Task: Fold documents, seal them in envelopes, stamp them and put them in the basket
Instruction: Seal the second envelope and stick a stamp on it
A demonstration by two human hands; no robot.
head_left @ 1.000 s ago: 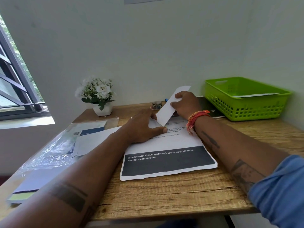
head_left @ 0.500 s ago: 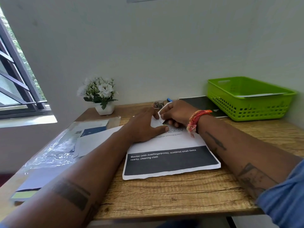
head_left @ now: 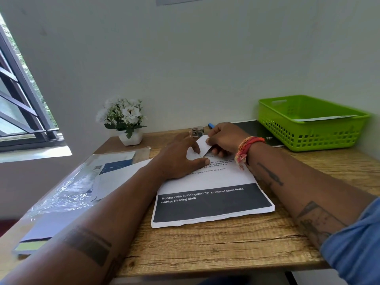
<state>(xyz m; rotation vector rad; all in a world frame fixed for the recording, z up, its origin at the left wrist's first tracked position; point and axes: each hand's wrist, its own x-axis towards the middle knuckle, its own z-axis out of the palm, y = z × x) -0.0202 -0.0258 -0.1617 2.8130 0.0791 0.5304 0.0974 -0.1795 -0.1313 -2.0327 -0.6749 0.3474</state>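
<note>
A small folded white paper [head_left: 202, 146] lies at the far end of a thick stack of printed documents [head_left: 211, 202] on the wooden desk. My left hand [head_left: 181, 159] presses flat on the paper's near part, thumb stretched to the right. My right hand [head_left: 224, 138] pinches the paper's far end between thumb and fingers, bending it over toward me. A green plastic basket [head_left: 308, 136] stands at the back right with one white envelope [head_left: 327, 118] resting across its rim. A small stamp [head_left: 197, 132] and a blue pen tip [head_left: 211, 125] lie just behind my hands.
A white pot of flowers [head_left: 125, 122] stands at the back left. Envelopes [head_left: 115, 177] and a clear plastic packet [head_left: 67, 194] cover the desk's left side. A black folder [head_left: 259, 130] lies beside the basket. A window frame is at far left.
My right hand brought the paper strip's raised far end down and toward me, folding it shorter. My left hand stayed pressed on the near part.
</note>
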